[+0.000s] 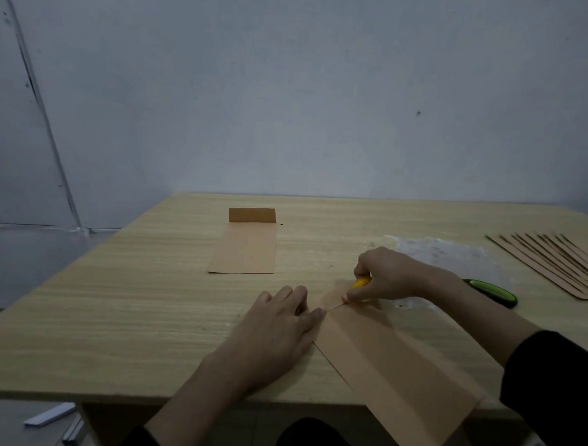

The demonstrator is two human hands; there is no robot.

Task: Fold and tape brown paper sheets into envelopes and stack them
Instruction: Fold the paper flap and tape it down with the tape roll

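Pale grey-blue wall (280,88) fills the upper half of the view, and below it stands a light wooden table (121,314). On the table's near side lies a brown paper sheet (393,363), set at a slant with long creases running down its length. Its near end hangs out over the table's edge.

The left hand (277,328) lies flat at the sheet's far left corner. Its fingers are straight and pressed down, the fingertips on the paper and the palm on the wood beside it; it grasps nothing. The right hand (386,276) sits just past the sheet's far end, fingers curled around a small yellow tool (361,282). Most of the tool is hidden in the fist, so I cannot tell what kind it is. A dark sleeve (562,379) covers the right forearm, to the right of the sheet.

Beyond the sheet, well apart from it and toward the wall, lies a brown envelope (245,248) flat on the table with its far flap (252,214) standing up. Far right of the sheet, by the table's right edge, more brown paper sheets lie in a fanned stack (557,262). Between that stack and the sheet, just behind the right wrist, rests a green and black tool (491,291). A patch of crinkled clear plastic (432,250) lies on the wood beyond the right hand. Down on the floor, left of the sheet and below the table's edge, are a few white strips (51,415).
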